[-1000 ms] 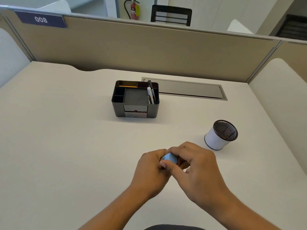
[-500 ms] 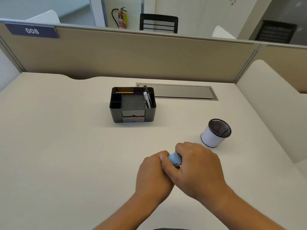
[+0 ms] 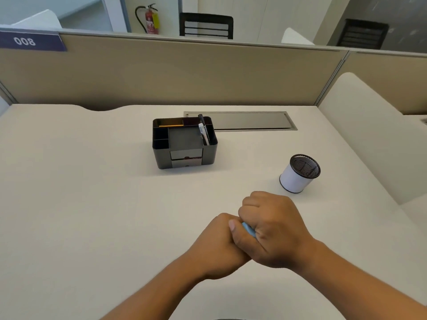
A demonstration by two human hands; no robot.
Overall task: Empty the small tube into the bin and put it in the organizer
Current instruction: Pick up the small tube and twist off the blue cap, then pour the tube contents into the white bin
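A small light-blue tube (image 3: 249,229) shows only as a sliver between my two hands, low over the desk near me. My left hand (image 3: 218,243) and my right hand (image 3: 272,227) are pressed together and both wrapped around it; most of the tube is hidden. The bin (image 3: 298,174), a small white cylinder with a black mesh inside, stands to the right beyond my right hand. The black desk organizer (image 3: 184,155) with several compartments, pens and a small front drawer sits in the middle of the desk, further away.
A grey cable hatch (image 3: 245,121) lies flush in the desk behind the organizer. A beige partition (image 3: 184,72) closes the far edge, and a side panel rises along the right.
My right hand has closed further over the tube, so less blue shows. The view has tilted up a little; organizer and bin stay put.
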